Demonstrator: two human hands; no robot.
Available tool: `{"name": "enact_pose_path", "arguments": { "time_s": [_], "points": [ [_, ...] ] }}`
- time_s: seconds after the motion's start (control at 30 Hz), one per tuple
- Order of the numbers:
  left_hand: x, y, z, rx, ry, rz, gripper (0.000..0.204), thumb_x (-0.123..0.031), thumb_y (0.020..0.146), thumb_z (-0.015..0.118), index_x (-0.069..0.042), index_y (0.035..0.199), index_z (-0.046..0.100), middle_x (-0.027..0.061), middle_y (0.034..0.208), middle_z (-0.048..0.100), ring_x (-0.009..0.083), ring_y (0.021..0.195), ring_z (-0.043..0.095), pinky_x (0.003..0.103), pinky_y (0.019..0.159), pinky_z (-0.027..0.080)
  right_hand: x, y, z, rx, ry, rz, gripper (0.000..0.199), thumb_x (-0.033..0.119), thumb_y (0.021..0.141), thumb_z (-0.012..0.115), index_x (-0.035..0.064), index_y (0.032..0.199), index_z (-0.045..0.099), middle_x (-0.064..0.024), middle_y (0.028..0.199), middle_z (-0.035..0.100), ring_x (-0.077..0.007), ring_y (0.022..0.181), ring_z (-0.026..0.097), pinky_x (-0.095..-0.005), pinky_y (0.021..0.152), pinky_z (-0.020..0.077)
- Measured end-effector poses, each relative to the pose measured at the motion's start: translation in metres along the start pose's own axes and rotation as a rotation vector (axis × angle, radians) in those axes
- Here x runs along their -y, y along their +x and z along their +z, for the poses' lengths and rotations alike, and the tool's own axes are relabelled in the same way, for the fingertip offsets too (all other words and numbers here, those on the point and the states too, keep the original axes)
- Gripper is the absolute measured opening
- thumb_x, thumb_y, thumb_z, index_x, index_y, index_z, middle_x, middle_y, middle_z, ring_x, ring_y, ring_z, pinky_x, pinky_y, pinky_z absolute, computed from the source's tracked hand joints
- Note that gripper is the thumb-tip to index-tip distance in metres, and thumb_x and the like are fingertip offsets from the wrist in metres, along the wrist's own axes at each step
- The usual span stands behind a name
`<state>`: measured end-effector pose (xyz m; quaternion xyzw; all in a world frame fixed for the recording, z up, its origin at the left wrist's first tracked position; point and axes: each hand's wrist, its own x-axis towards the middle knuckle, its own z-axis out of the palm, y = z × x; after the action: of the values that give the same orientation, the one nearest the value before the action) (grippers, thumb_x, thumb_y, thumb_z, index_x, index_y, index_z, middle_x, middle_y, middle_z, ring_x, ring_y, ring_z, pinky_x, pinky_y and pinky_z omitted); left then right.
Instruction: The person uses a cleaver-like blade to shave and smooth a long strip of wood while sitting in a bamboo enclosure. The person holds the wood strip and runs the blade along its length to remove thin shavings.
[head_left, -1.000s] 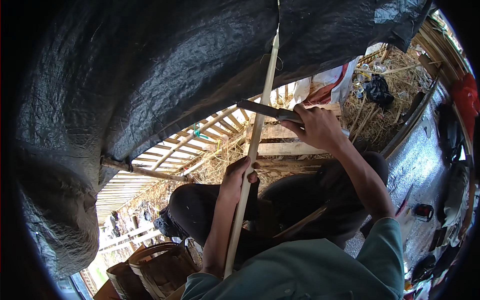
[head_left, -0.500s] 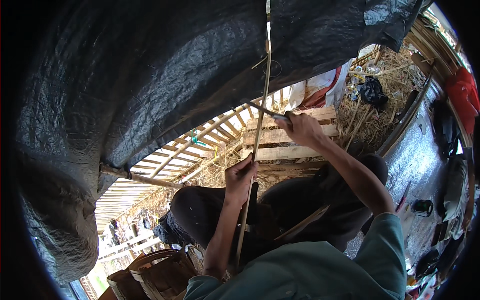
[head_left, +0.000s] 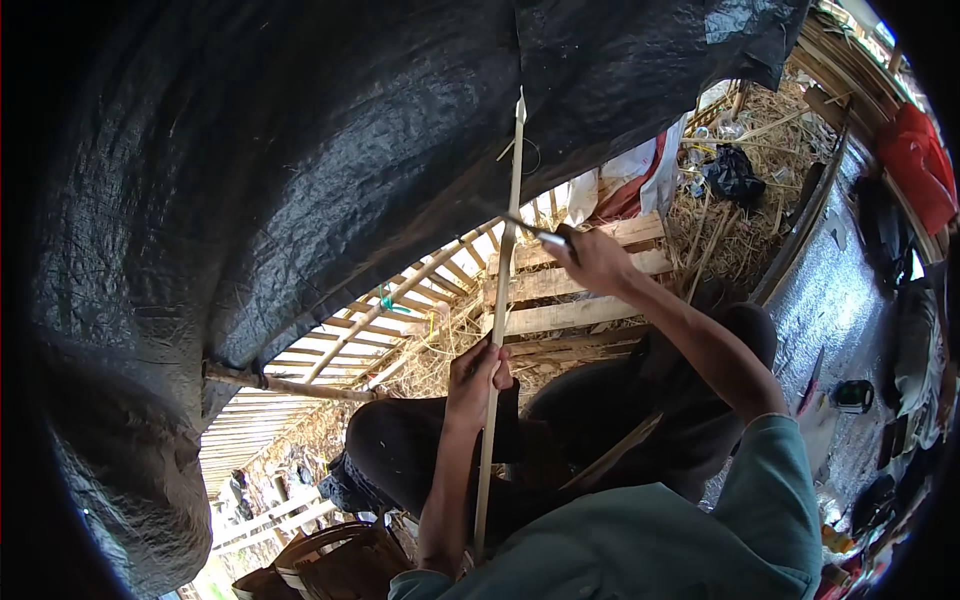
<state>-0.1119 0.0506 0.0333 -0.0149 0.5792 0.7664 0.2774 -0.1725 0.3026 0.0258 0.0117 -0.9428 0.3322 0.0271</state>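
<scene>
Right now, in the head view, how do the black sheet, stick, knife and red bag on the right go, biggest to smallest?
1. Black sheet: biggest by far.
2. Stick and red bag: can't rank these; the stick looks longer, the bag wider.
3. Knife: smallest, though its blade is blurry.

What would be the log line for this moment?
left hand: grips pale strip; right hand: holds knife across strip; background: wooden slats

No lettering, label, number or sign can be read anywhere here.
</scene>
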Motion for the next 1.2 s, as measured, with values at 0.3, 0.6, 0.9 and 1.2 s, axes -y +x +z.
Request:
{"name": "enact_pose_path", "arguments": {
  "time_s": [0.3,0.6,0.9,1.2],
  "points": [
    [-0.005,-0.004,0.008,0.053,-0.106,-0.111,0.012,-0.015,0.095,0.040,-0.004,0.092,0.046,0.0042,0.083,0.048,0.0046,0.053,0.035,0.018,0.042,0.027,0.007,-0.035,0.009,-0.087,-0.427,-0.677,0.052,0.058,0.080,0.049,0.0075,0.092,0.055,-0.0052,0.049,0.053,-0.0230,0.042,0.055,-0.0340,0.040,0.0439],
    [-0.006,-0.001,0.001,0.095,-0.173,-0.146,0.013,-0.016,0.096,0.037,-0.006,0.099,0.044,0.0032,0.080,0.043,0.0038,0.051,0.030,0.016,0.041,0.025,0.019,-0.032,0.010,0.066,-0.245,-0.457,0.048,0.054,0.085,0.045,0.0079,0.089,0.058,-0.0144,0.057,0.059,-0.0336,0.055,0.062,-0.0444,0.052,0.0496],
    [-0.011,0.008,0.010,0.081,-0.178,-0.104,0.012,-0.014,0.095,0.037,-0.004,0.095,0.043,0.0038,0.079,0.043,0.0041,0.050,0.031,0.017,0.040,0.025,0.024,-0.005,0.006,0.002,-0.126,-0.144,0.054,0.056,0.084,0.044,0.0053,0.092,0.058,-0.0172,0.065,0.061,-0.0363,0.066,0.063,-0.0459,0.059,0.0503],
    [-0.017,-0.017,0.009,0.079,-0.154,-0.139,0.015,-0.019,0.095,0.039,-0.005,0.099,0.043,0.0028,0.078,0.041,0.0031,0.050,0.029,0.016,0.039,0.022,-0.056,0.042,-0.013,-0.139,-0.117,0.317,0.049,0.051,0.089,0.041,0.0046,0.092,0.055,-0.0055,0.046,0.050,-0.0193,0.037,0.052,-0.0328,0.034,0.0416]
  ]
}}
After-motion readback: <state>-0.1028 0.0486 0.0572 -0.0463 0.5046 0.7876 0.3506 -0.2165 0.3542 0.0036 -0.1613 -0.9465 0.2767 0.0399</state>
